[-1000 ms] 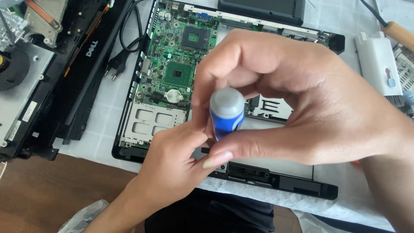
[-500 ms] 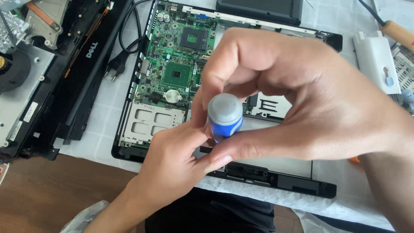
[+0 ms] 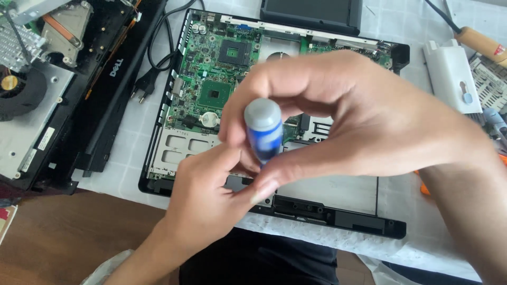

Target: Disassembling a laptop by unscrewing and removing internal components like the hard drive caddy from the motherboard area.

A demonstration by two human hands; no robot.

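Above the opened laptop chassis (image 3: 338, 211) with its bare green motherboard (image 3: 222, 68), both hands grip a small blue tube with a grey cap (image 3: 263, 129). The right hand (image 3: 364, 121) curls around its body with thumb and fingers, while the left hand (image 3: 206, 200) pinches its lower end. A black power plug (image 3: 143, 87) lies left on the white-covered worktop (image 3: 401, 37).

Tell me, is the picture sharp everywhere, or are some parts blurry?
In the head view, the small blue tube with a grey cap and both hands, left and right, look soft, close to the camera; the green circuit board behind is crisper. Light is even daylight, without harsh glare.
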